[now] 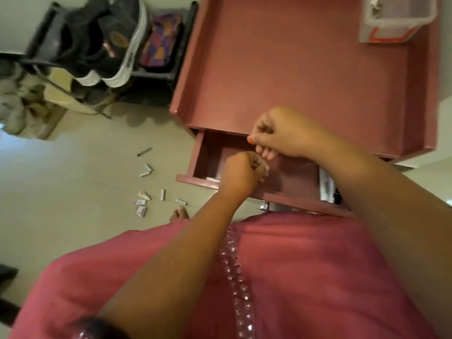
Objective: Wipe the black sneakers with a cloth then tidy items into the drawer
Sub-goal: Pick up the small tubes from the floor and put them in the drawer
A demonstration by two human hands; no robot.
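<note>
Drawer (210, 165) pulled open under the front edge of the pink desk (305, 77). Inside it: bare pink floor at the left, something pale at the front lip, a white printed pack (326, 185) at the right end. Drawer's long axis runs left–right across the person's front.

Both hands over the drawer opening, close together. Left hand (241, 176) lower, fingers curled in tight; whether it holds anything small cannot be told. Right hand (281, 133) just above, at the desk edge, fingers curled, thumb and forefinger tips together as if pinching; nothing visible between them.

Small items (146, 189) lie scattered on the floor (73, 192), left of the drawer and below it: small white tubes and packets, one dark stick farther up. They lie off to the left of both hands, well apart from them; left hand is the nearer. Judgement: picking up calls for a bend down and left, then a return to the drawer.

Black sneakers (105, 42) sit on the rack (159, 77) far left, white soles outward. No cloth seen. Wiping likely done; tidying under way.

Clear plastic box (398, 18) on the desk's far corner.
</note>
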